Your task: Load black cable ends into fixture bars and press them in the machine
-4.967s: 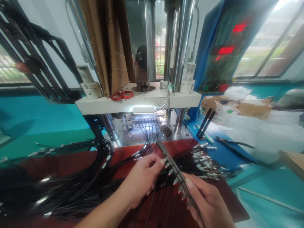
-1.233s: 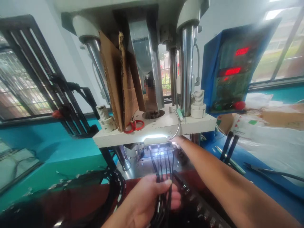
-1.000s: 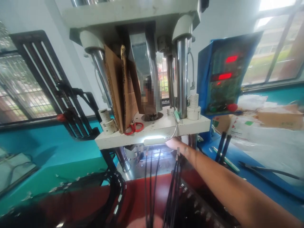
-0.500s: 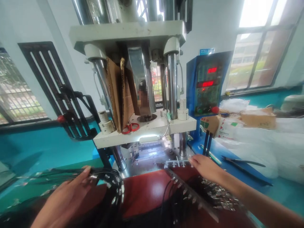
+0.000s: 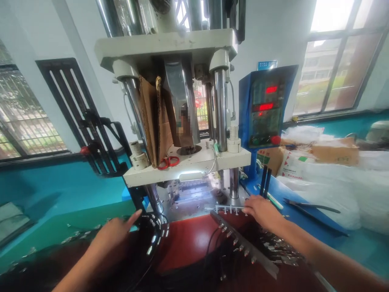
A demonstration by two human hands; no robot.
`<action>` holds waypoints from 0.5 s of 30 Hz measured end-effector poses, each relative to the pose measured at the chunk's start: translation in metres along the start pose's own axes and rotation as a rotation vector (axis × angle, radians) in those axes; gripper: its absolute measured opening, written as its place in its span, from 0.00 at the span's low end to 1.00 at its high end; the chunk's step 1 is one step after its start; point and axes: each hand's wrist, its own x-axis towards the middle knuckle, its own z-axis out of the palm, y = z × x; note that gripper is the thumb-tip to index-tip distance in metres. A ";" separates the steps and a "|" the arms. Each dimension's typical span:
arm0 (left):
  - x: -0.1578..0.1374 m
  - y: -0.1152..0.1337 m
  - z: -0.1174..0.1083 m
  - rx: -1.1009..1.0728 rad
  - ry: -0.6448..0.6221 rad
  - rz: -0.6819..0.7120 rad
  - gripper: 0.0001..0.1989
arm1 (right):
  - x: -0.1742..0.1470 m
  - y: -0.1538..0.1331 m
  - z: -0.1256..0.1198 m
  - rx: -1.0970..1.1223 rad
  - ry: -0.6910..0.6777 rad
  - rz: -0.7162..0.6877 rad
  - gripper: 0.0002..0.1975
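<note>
My right hand pinches the end of a thin whitish plastic strip with short side branches, held level in front of the machine bed. My left hand is over black cables with shiny metal connectors, which curl round to its right. One digit stretches out apart from the hand; the other fingers are mostly hidden and a little blurred. Between the hands, a dark bar with a row of small metal-tipped parts slants across the red tabletop. More metal connectors lie below my right forearm.
A white press stands ahead, with red-handled scissors and cardboard on its plate. At right are a blue control box and long-nosed pliers on a blue surface. White bags lie beyond.
My left hand has moved right and slightly up, and the cable curl has shifted right. Cables that stretched left from that hand now lie lower. The right hand still holds the strip, moved slightly right.
</note>
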 end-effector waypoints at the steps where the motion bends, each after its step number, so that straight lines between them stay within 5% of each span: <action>1: -0.004 0.008 -0.002 0.067 -0.023 0.049 0.13 | 0.000 -0.001 0.000 0.000 0.009 -0.001 0.13; 4: -0.020 0.045 0.012 0.271 -0.132 0.340 0.10 | 0.001 -0.010 -0.003 0.031 0.034 -0.023 0.09; 7: -0.033 0.085 0.060 0.384 -0.318 0.661 0.12 | 0.007 -0.024 -0.003 0.094 0.033 -0.085 0.09; 12: -0.021 0.114 0.162 0.384 -0.522 0.817 0.16 | 0.020 -0.041 0.002 0.183 0.026 -0.126 0.08; 15: -0.003 0.113 0.195 0.415 -0.613 0.827 0.07 | 0.022 -0.040 0.002 0.232 0.051 -0.114 0.08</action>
